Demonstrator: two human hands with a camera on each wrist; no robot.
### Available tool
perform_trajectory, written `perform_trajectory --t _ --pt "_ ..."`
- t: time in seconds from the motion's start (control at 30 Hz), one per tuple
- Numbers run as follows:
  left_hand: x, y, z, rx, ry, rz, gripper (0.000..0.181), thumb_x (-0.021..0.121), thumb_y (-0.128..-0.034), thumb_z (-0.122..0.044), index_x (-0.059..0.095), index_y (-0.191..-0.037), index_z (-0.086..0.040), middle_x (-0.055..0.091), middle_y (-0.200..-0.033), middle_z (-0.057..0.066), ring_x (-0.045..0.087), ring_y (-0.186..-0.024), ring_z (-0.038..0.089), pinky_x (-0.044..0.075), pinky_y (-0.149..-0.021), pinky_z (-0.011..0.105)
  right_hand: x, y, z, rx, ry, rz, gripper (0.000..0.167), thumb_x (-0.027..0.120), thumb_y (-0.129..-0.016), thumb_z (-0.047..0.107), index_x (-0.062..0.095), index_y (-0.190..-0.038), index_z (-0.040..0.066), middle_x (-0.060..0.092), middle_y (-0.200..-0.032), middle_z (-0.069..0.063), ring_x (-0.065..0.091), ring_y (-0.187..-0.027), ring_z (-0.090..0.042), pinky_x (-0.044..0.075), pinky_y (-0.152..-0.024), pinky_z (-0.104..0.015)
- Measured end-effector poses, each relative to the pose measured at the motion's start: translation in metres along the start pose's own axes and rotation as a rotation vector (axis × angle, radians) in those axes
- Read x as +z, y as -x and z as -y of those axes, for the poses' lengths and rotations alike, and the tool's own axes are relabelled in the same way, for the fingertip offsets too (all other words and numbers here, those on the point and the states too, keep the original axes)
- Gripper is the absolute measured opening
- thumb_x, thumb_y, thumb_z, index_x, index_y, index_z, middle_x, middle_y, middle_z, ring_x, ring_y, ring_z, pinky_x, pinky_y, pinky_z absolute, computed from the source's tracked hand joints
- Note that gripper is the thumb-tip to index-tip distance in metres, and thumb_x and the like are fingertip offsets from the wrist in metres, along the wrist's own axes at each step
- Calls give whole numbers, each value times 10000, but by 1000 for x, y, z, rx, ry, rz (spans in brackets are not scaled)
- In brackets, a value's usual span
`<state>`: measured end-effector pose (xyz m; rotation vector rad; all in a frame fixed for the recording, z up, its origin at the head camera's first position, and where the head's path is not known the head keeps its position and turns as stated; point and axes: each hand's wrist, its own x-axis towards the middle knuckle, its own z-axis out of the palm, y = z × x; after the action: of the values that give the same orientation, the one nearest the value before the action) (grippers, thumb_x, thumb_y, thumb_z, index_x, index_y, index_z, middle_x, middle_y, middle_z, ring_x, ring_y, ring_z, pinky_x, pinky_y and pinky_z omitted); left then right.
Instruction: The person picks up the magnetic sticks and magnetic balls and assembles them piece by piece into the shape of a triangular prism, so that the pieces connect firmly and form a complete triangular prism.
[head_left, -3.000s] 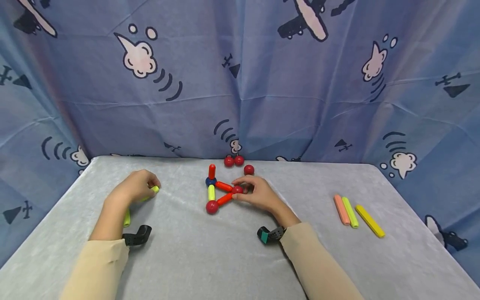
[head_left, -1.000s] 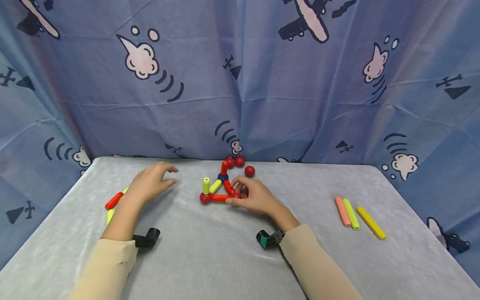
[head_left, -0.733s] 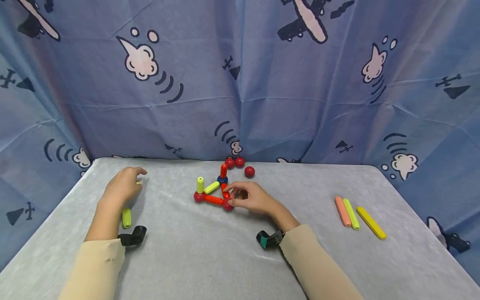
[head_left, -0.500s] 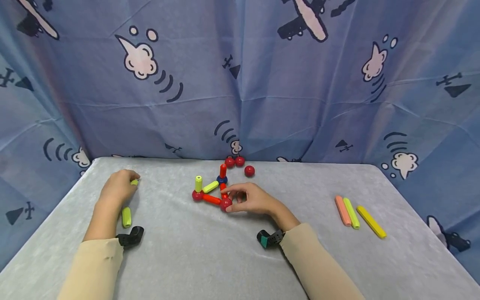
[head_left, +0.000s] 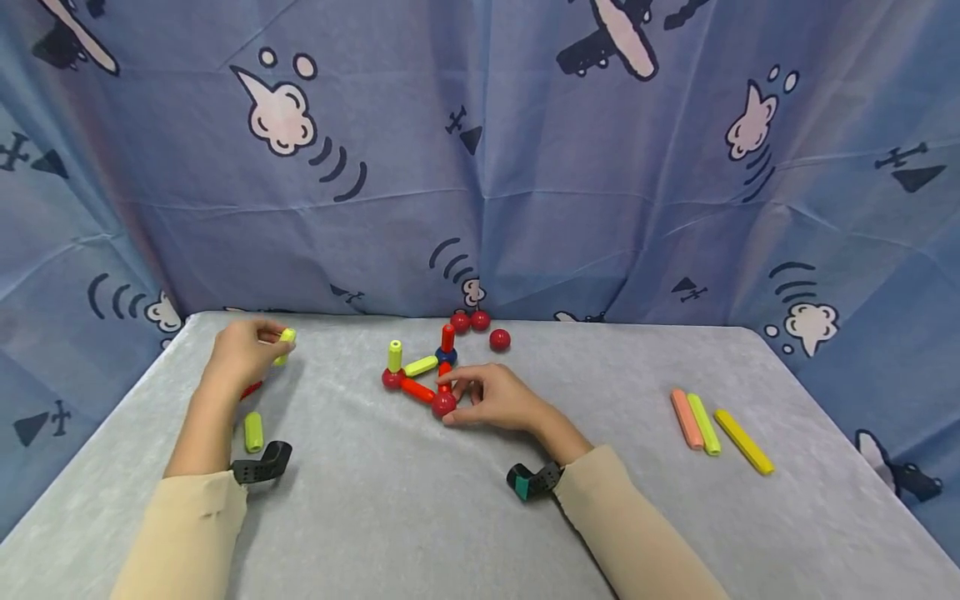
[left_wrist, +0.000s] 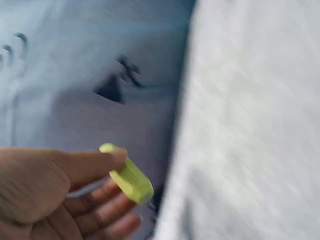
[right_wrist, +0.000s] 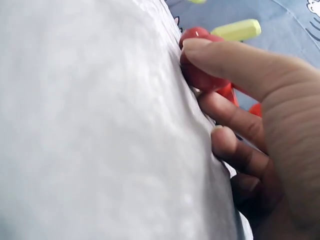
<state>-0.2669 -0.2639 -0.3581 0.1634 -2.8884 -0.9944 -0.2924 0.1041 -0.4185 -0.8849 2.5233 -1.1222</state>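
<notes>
My left hand (head_left: 238,357) pinches a yellow-green magnetic rod (head_left: 285,343) between thumb and fingers, lifted over the table's left side. In the left wrist view the short faceted rod (left_wrist: 131,181) slants past the thumb tip. My right hand (head_left: 504,400) holds the red ball (head_left: 443,405) at the near corner of a small triangular frame. Red rods (head_left: 417,390) run from this ball to another red ball (head_left: 392,378) and to a blue ball (head_left: 446,356). A yellow-green rod (head_left: 421,366) lies between those two. One red upright (head_left: 447,337) and one yellow-green upright (head_left: 395,357) stand on them.
Loose red balls (head_left: 499,340) sit behind the frame near the curtain. On the left lie a yellow-green rod (head_left: 254,432) and a red rod (head_left: 251,389), partly hidden by the forearm. Longer orange (head_left: 686,419), yellow-green (head_left: 703,424) and yellow sticks (head_left: 743,442) lie at right.
A yellow-green upright now stands on the frame's left red ball. My left hand went back left and picked up another rod. The frame has turned, its held corner shifting left and nearer.
</notes>
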Motion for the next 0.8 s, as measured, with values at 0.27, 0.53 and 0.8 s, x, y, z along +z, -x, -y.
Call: perform_trajectory --t 0.27,0.53,0.8 --pt "9 6 -59 230 255 96 324 702 -963 -212 648 -1232 -40 699 -1177 177 705 -1040 262 560 -917 376 7 -2 4 9 95 -113 477 850 -804 409 686 -1217 235 688 -853 71 538 -669 -121 434 -604 -220" --pt "66 13 -98 394 456 274 285 764 -900 -139 681 -1153 -37 720 -1103 131 705 -972 185 583 -821 255 10 -1 2 3 97 -187 495 872 -774 428 677 -1170 203 663 -793 78 521 -639 -123 422 -568 -224" --pt "106 20 -102 409 490 359 279 766 -891 -105 681 -1144 -24 726 -1082 130 700 -974 192 592 -841 305 13 1 -2 -27 52 -188 505 890 -760 381 676 -1184 208 673 -815 74 526 -622 -104 429 -558 -219"
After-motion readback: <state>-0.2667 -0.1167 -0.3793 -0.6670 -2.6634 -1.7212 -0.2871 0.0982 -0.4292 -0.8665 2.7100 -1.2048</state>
